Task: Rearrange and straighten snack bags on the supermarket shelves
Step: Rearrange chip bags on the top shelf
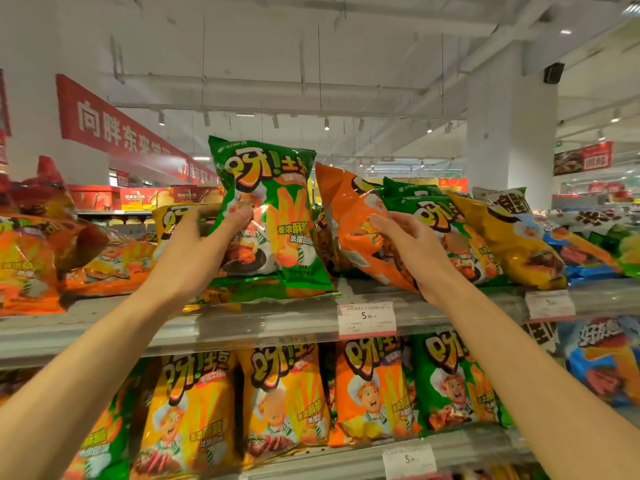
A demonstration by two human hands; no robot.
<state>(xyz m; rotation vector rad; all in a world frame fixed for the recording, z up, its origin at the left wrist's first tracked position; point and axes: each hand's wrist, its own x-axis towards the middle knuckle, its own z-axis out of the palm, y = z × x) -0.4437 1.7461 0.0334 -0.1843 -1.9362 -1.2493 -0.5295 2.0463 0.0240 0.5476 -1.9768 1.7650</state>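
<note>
My left hand (204, 244) grips a green snack bag (273, 209) by its left side and holds it upright over the top shelf (242, 323). My right hand (412, 251) pinches an orange snack bag (349, 216) that leans to the left, just right of the green one. Behind the orange bag lie another green bag (446, 223) and a yellow bag (509, 237), both tilted back. A flat green bag (256, 289) lies under the held green bag.
Orange and red bags (31, 258) are heaped at the top shelf's left end, blue bags (581, 244) at its right. The lower shelf holds upright yellow, orange and green bags (284, 396). Price tags (366, 318) hang on the shelf edge. A white pillar (509, 133) stands behind.
</note>
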